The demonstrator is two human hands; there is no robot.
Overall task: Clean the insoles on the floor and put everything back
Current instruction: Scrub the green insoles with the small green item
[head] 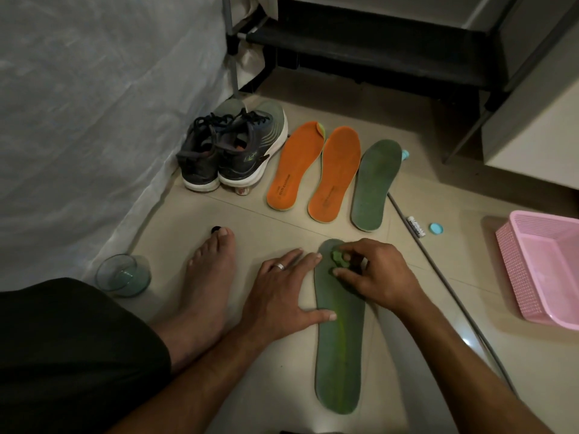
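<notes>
While our left hand (282, 296) lies flat with fingers spread, thumb and fingertips pinning the near green foam insole (340, 349) to the tiled floor (250, 220), our right hand (372, 274) pinches a small green scrubbing piece (338, 256) against its toe end. Beyond lie two orange insoles (294, 167), one more green insole (376, 186) and grey sneakers (232, 148). Clear glass tumbler (123, 275): contents unclear. Pink plastic basket (517, 267): nothing visible inside.
</notes>
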